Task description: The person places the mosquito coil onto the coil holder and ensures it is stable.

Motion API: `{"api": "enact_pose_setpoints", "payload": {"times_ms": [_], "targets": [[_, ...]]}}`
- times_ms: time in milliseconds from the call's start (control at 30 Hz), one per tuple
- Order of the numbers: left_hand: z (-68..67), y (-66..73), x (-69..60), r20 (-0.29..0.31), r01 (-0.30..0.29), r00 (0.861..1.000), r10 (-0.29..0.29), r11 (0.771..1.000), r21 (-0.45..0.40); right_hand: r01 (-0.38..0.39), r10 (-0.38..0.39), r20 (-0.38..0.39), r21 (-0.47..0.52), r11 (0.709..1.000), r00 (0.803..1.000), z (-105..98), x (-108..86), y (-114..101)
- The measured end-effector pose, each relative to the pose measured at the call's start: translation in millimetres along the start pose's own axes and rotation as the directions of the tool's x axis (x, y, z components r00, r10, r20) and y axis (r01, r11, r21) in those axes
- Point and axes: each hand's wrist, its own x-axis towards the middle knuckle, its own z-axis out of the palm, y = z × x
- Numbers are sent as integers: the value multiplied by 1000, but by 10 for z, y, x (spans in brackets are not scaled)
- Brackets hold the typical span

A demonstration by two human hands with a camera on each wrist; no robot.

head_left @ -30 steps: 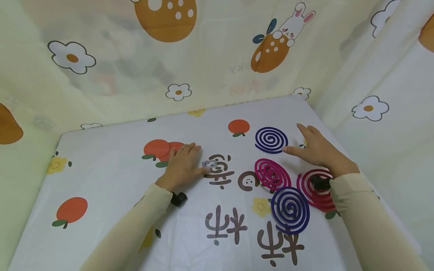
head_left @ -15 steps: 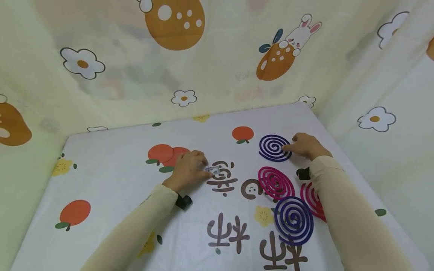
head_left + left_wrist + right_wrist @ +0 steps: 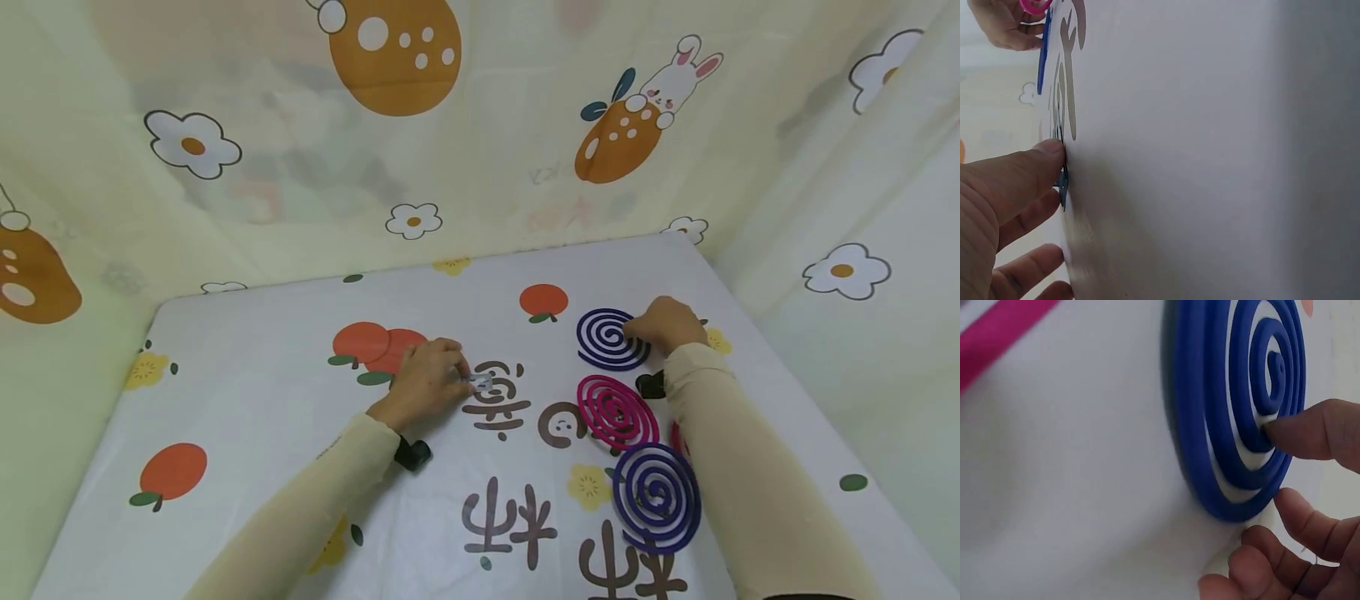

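My right hand [image 3: 670, 323] pinches the right edge of a dark blue mosquito coil [image 3: 612, 335]. In the right wrist view the thumb lies over the rings of that blue coil [image 3: 1190, 394], with curled fingers at its rim. My left hand [image 3: 427, 379] holds a small silver metal piece [image 3: 482, 382] low over the tabletop; the left wrist view shows thumb and fingers on this thin metal piece [image 3: 1063, 187], its exact kind unclear. Nearer me lie a magenta coil [image 3: 617, 412] and another dark blue coil [image 3: 657, 492]. A red coil [image 3: 678, 440] is mostly hidden under my right sleeve.
A white tablecloth [image 3: 285, 467] printed with fruit, flowers and brown characters covers the table. Pale patterned curtains [image 3: 495, 150] hang behind it and at both sides. The nearer coils lie close together, the magenta one beside the front blue one.
My right hand has come down and left from above the table's right side and taken hold of the far blue coil. My left fingers have closed on the metal piece.
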Motion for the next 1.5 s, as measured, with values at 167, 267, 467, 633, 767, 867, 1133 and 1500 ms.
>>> {"api": "enact_pose_setpoints", "payload": {"times_ms": [167, 267, 467, 633, 767, 867, 1133, 1500], "targets": [[5, 12, -17, -4, 0, 1000, 0, 1000, -26, -13, 13, -30, -2, 1000, 999, 46, 4, -21], [1, 23, -28, 4, 6, 1000, -5, 1000, -29, -30, 31, -22, 22, 999, 999, 59, -7, -32], [8, 37, -60, 20, 0, 1000, 1, 1000, -29, -56, 57, -18, 61, 997, 998, 66, -18, -48], [23, 53, -124, 16, -35, 999, 35, 998, -45, -38, 40, -38, 57, 998, 998, 94, 7, -51], [34, 59, -184, 12, -48, 999, 49, 997, -55, -29, 34, -42, 113, 993, 999, 128, 21, -47], [40, 60, -220, 13, -51, 999, 52, 996, -68, -32, 43, -58, 180, 983, 997, 152, 19, -61], [33, 97, -253, 30, -55, 998, 57, 995, -79, 19, -7, -29, 461, 887, 1000, 116, -11, -88], [57, 113, -314, 47, -45, 998, 49, 995, -89, -16, -66, 94, 684, 729, 993, 177, -60, -222]]}}
